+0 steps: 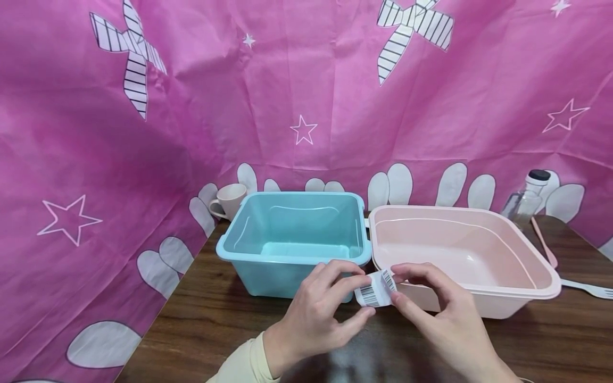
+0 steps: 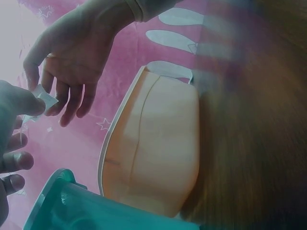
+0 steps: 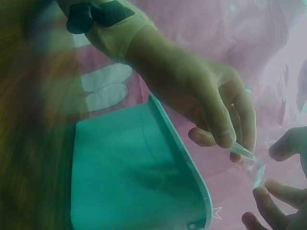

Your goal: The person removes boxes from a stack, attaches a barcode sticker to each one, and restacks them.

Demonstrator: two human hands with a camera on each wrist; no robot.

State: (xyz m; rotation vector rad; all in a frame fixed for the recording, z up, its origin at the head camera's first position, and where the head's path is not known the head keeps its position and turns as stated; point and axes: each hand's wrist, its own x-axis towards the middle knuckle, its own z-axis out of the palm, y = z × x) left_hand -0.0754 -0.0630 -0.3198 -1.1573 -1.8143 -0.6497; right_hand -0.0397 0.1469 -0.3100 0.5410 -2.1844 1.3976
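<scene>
- The left hand (image 1: 316, 314) and right hand (image 1: 440, 314) both pinch a small barcode label (image 1: 375, 290) between thumb and fingertips, one on each edge.
- The label is held in the air above the table (image 1: 201, 314), just in front of the blue bin (image 1: 292, 239) and the pink basin (image 1: 479, 255).
- Risk: the label looks thin and already curled, so pulling the two sides apart unevenly could tear or crease it.
- Risk: if it is adhesive, it may fold onto itself or cling to a fingertip.
- Risk: a loosened pinch could let it drop onto the table.
</scene>
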